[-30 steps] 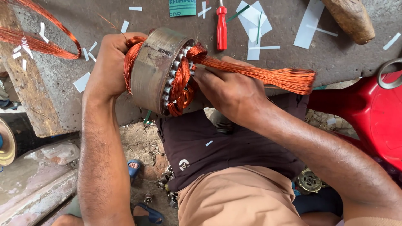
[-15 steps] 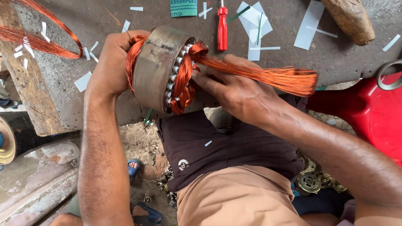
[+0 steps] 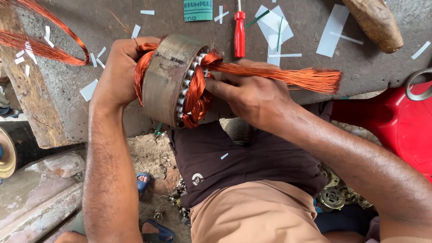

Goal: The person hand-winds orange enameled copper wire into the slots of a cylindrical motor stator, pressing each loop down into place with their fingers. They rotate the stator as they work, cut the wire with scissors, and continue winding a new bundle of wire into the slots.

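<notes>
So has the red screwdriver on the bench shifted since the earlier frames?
No. The red screwdriver lies in the same spot, between the green card and the white paper strips.

Bright copper-orange wire (image 3: 288, 75) winds through a dull grey-brown metal stator (image 3: 168, 78) with silvery slots; a red-handled screwdriver (image 3: 239, 38) and white paper strips (image 3: 334, 29) lie on the grey table (image 3: 180, 24). A glossy red stool (image 3: 396, 130) stands beside dark maroon shirt (image 3: 243, 162) and tan shorts (image 3: 256, 216).

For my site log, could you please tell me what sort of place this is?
Probably a small motor-rewinding workshop: the left hand and right hand hold a stator core wound with copper wire, and a red screwdriver lies on the rough workbench.
</notes>
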